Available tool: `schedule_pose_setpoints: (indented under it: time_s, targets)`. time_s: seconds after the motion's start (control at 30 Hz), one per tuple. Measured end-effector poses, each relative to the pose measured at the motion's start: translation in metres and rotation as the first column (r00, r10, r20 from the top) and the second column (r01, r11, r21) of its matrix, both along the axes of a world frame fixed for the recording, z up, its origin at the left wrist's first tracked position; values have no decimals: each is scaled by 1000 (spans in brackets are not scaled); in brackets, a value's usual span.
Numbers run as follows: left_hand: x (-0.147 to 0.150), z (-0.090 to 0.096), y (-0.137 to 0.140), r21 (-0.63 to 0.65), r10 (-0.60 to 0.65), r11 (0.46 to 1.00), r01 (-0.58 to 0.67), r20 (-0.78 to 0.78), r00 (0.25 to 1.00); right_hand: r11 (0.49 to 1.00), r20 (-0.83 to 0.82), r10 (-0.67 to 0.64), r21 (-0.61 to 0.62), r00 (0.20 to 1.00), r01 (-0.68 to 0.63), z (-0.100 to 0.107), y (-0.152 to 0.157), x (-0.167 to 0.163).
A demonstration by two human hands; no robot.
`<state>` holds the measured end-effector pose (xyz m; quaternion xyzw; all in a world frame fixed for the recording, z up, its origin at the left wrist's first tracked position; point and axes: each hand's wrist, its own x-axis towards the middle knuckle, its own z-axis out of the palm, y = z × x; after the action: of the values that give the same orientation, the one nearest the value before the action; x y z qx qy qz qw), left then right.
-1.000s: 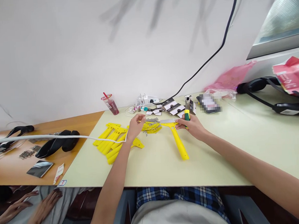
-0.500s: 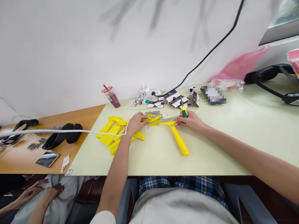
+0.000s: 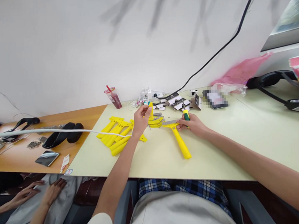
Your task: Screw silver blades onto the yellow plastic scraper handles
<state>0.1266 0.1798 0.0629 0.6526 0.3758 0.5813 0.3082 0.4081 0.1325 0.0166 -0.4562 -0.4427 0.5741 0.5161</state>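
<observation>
My left hand (image 3: 142,118) is closed in a pinch on a flat yellow plastic strip (image 3: 151,109), held upright above the pile. Below it lies a pile of similar yellow strips (image 3: 155,123), with metal blades (image 3: 157,115) and small screws around them. In my right hand (image 3: 192,123) is a screwdriver (image 3: 186,115) with a green and yellow handle, its shaft pointing up. The fingertips of that hand also touch the end of a grey blade on a yellow scraper (image 3: 181,142), whose handle points toward me. More yellow scraper handles (image 3: 114,132) lie left, partly behind my left forearm.
A drink cup (image 3: 114,99) with a straw stands at the back. Behind the pile are printed cards (image 3: 177,102), a power strip (image 3: 156,93) and cables. A phone (image 3: 216,99) and a black headset (image 3: 274,84) lie right. A white cable (image 3: 90,130) crosses my left forearm. Another person's hands (image 3: 53,192) rest at left.
My left hand has risen from the pile with a yellow strip, now upright in its fingers. My right hand keeps the screwdriver and stays by the scraper's blade.
</observation>
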Motion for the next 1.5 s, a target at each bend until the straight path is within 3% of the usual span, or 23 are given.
schedule_pose_setpoints:
  time_s: [0.13,0.27,0.43,0.63,0.83,1.07,1.27,1.5]
  targets:
    - [18,-5,-8,-288,-67,943,165,319,945,1000,1,-14,-3,1000,14,1,0,0]
    - [27,-14,-17,-405,-94,871,279,418,904,1000,8,-17,-3,1000,17,0,1,0]
    - [33,-20,-21,-427,-146,860,280,321,936,1000,19,-15,-4,1000,15,0,0,0]
    - [41,-34,-20,-408,-128,885,225,252,959,1000,0,-10,24,1000,10,-2,1,1]
    - [48,-47,-20,-337,-164,916,216,178,970,999,-46,18,33,999,-16,0,1,3]
    - [48,-51,-20,-247,-183,947,207,119,976,999,-93,33,32,995,-30,3,0,3]
    - [47,-52,-18,-281,-179,938,202,106,978,998,-102,52,48,993,-48,1,0,3]
    - [44,-49,-18,-373,-219,892,256,139,966,999,-130,28,34,991,-23,1,0,3]
